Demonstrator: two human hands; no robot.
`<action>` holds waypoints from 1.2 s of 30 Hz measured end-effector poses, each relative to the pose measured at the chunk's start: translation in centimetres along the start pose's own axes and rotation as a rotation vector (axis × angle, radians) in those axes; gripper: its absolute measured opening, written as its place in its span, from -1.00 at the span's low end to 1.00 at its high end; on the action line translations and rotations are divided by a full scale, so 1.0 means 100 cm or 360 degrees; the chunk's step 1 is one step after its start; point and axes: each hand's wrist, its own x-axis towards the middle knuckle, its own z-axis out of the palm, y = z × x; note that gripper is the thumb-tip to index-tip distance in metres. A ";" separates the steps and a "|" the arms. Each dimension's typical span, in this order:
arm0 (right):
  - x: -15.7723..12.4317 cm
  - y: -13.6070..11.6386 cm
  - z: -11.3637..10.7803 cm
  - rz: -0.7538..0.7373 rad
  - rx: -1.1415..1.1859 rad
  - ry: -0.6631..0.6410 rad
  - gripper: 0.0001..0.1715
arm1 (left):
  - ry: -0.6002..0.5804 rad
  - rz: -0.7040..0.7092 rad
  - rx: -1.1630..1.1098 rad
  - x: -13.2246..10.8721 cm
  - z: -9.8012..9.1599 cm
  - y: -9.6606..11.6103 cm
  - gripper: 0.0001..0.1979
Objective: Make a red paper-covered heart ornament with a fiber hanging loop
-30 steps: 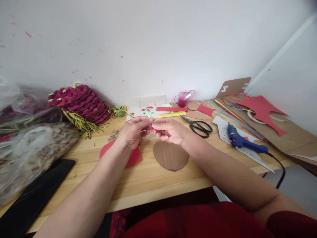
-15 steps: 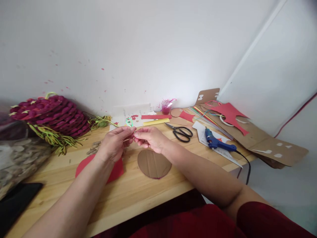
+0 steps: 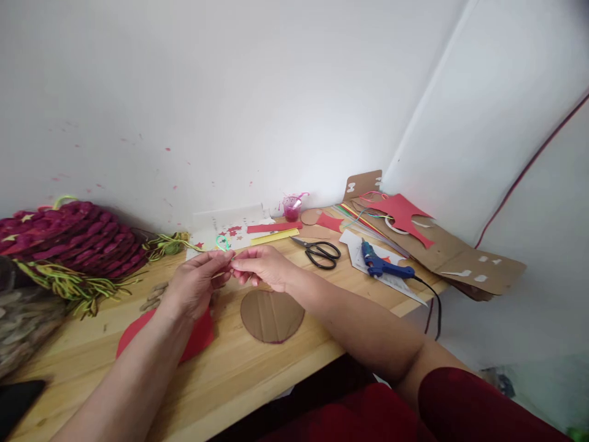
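My left hand (image 3: 196, 285) and my right hand (image 3: 261, 267) meet fingertip to fingertip above the wooden table (image 3: 239, 368). Both pinch a thin green looped strip (image 3: 223, 244) that rises from between the fingers. Just below the right hand lies a round brown cardboard disc (image 3: 272, 316). A red paper shape (image 3: 193, 339) lies under my left wrist, partly hidden by the forearm.
Black scissors (image 3: 321, 252) and a blue glue gun (image 3: 381, 266) with its cord lie to the right. Cardboard sheets and red cut-outs (image 3: 405, 215) lean at the far right. A dark red woven piece (image 3: 73, 239) with green fringe sits at left. A pink cup (image 3: 292, 209) stands by the wall.
The view has swung to the right, so everything on the table sits further left in frame. Both hands keep the same pinch on the green strip.
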 end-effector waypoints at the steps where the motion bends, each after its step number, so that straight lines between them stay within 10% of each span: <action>1: 0.000 0.000 -0.001 -0.0002 0.0011 -0.0026 -0.85 | 0.0008 0.0005 -0.0004 0.001 -0.001 0.000 -0.64; 36: 0.000 0.001 -0.001 -0.0031 0.0084 -0.0042 -0.82 | 0.0013 -0.0013 -0.0032 0.003 -0.001 -0.002 -0.70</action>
